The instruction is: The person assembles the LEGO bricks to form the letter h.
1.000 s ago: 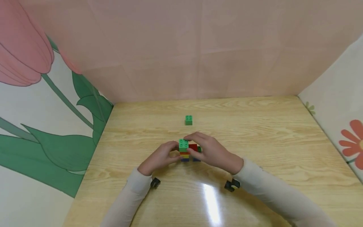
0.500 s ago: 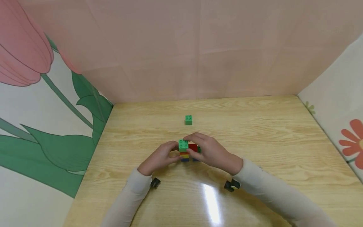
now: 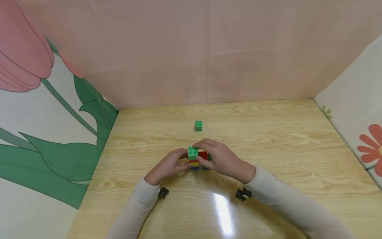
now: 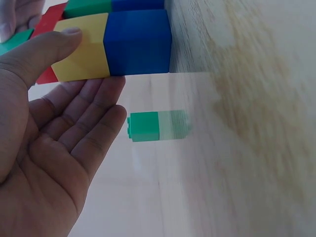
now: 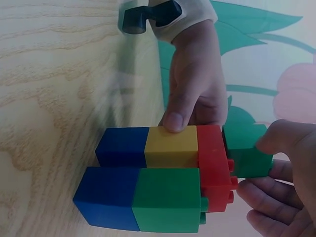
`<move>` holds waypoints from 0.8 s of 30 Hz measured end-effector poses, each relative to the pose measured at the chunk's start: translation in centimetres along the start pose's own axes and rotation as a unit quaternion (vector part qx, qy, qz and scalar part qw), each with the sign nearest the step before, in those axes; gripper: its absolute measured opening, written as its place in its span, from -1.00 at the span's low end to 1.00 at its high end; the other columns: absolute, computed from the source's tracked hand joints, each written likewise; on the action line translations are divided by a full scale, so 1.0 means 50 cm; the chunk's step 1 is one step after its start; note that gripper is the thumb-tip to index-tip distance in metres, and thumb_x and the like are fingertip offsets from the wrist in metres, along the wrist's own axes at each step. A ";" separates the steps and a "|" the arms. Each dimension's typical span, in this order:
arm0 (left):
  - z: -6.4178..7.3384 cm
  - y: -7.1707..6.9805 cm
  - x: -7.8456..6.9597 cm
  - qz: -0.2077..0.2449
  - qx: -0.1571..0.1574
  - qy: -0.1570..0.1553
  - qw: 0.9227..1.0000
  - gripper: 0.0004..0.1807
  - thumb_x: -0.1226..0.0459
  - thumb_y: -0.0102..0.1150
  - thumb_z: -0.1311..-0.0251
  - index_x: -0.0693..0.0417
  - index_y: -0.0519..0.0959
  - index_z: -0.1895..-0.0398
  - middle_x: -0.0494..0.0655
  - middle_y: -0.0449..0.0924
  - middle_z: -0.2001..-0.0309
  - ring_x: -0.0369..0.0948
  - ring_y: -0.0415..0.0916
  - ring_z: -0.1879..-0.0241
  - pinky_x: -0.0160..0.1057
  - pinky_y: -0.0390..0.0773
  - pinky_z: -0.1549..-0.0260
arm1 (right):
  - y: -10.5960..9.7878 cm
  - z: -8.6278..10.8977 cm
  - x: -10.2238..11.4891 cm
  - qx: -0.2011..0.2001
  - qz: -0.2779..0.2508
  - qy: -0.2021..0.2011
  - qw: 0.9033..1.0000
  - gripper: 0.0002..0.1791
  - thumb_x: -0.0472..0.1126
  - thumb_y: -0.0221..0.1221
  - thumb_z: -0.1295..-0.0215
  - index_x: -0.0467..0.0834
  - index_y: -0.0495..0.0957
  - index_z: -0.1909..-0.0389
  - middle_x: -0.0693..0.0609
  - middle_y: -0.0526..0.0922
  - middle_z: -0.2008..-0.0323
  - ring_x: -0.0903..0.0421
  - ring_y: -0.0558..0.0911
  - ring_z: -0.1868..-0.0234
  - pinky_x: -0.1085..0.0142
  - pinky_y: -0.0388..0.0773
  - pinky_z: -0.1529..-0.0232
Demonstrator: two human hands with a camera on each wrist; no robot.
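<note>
Left hand (image 3: 170,166) and right hand (image 3: 223,161) both hold the stack (image 3: 194,163), which stands on the table (image 3: 134,132). In the head view, the right hand pinches the top green brick (image 3: 192,153) between thumb and fingers; the loose green brick (image 3: 198,126) lies farther off, apart from both hands. In the left wrist view, the left hand grips the yellow brick (image 4: 81,49), thumb on its face, above the blue brick (image 4: 138,42). In the right wrist view, the red brick (image 5: 211,148) sits on the yellow one, and the lower green brick (image 5: 168,197) belongs to the column just beside. I cannot tell if the top green brick is fully seated. Uneven pressing could, I think, leave it crooked; too loose a left grip could let the stack tip.
</note>
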State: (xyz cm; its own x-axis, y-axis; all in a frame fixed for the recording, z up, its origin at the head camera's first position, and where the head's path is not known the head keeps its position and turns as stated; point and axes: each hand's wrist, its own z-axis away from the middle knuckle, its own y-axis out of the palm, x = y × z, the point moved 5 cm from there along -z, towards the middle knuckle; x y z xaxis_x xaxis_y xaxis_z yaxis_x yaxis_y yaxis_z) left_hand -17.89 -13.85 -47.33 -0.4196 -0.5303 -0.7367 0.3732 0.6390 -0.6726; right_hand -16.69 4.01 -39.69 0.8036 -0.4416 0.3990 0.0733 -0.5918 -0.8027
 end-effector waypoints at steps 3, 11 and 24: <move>-0.001 -0.001 -0.001 0.000 -0.001 0.004 1.000 -0.65 0.17 0.32 -0.23 -0.07 0.54 -0.07 -0.32 0.56 0.03 -0.36 0.50 -0.03 -0.31 0.47 -0.13 | -0.002 -0.001 0.003 0.001 0.011 0.001 1.000 -0.60 -0.09 0.29 -0.27 -0.11 0.55 -0.10 0.04 0.60 0.00 0.18 0.62 0.07 0.40 0.64 0.21; 0.000 0.000 0.002 0.003 -0.002 0.010 1.000 -0.67 0.18 0.32 -0.23 -0.07 0.55 -0.04 -0.32 0.57 0.05 -0.35 0.50 -0.02 -0.31 0.47 -0.12 | -0.002 -0.002 0.009 0.011 0.033 -0.004 0.999 -0.60 -0.10 0.28 -0.29 -0.11 0.55 -0.11 0.04 0.60 -0.01 0.15 0.61 0.01 0.38 0.63 0.15; 0.001 0.000 0.001 0.000 -0.003 0.018 1.000 -0.66 0.17 0.32 -0.23 -0.06 0.54 -0.05 -0.30 0.57 0.03 -0.34 0.50 -0.03 -0.30 0.47 -0.13 | 0.000 -0.003 0.010 0.010 0.051 -0.022 0.998 -0.60 -0.10 0.28 -0.28 -0.15 0.56 -0.10 0.02 0.62 0.02 0.12 0.61 0.00 0.33 0.63 0.09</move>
State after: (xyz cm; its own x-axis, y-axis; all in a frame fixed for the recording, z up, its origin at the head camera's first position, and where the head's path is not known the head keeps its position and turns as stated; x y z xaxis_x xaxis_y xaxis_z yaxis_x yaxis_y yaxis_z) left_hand -17.87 -13.88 -47.38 -0.4490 -0.5101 -0.7336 0.3677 0.6428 -0.6720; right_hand -16.37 3.68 -39.39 0.8329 -0.4682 0.2951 0.0014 -0.5314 -0.8471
